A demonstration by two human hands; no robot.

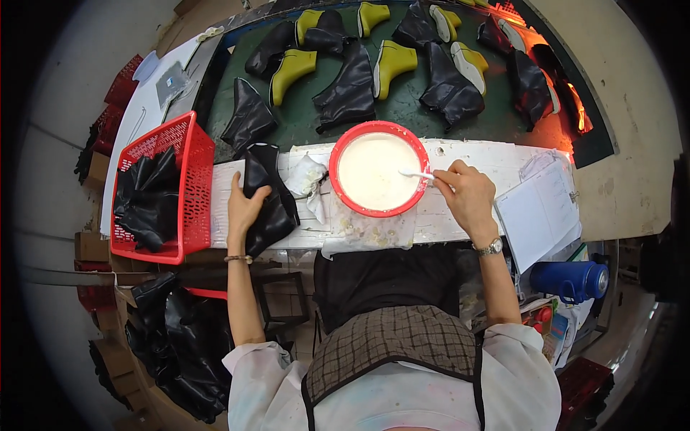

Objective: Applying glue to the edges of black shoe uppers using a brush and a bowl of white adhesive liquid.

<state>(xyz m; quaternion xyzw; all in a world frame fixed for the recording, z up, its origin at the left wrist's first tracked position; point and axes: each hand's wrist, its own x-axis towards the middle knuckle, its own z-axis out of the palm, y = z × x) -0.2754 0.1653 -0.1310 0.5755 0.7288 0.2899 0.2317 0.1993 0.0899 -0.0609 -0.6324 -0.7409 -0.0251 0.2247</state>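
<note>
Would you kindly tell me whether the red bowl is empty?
Not empty: cream-coloured contents spread across the bowl from side to side. Their depth I cannot tell.

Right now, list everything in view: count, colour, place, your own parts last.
White bench: 1, white, across middle
Bowl: 1, red, cream contents, on bench
Cloth: 1, white, left of bowl
Near boot: 1, black, left of cloth
Brush-like tool: 1, white, over bowl
Green table: 1, green, beyond bench
Shoe forms: several, mostly yellow, on table
Far boots: several, black, on table
Basket: 1, red, holding black pieces, left of near boot
Lower pile: uncountable, black, lower left
Boxes: several, brown, far left
Papers: several, white, bench's right end
Bottle: 1, blue, below papers
Apron: 1, checked brown, lower centre
Bracelet: 1, dark, left wrist
Watch: 1, silver, right wrist
Left hand: 1, bare, touching near boot
Right hand: 1, bare, holding tool
</note>
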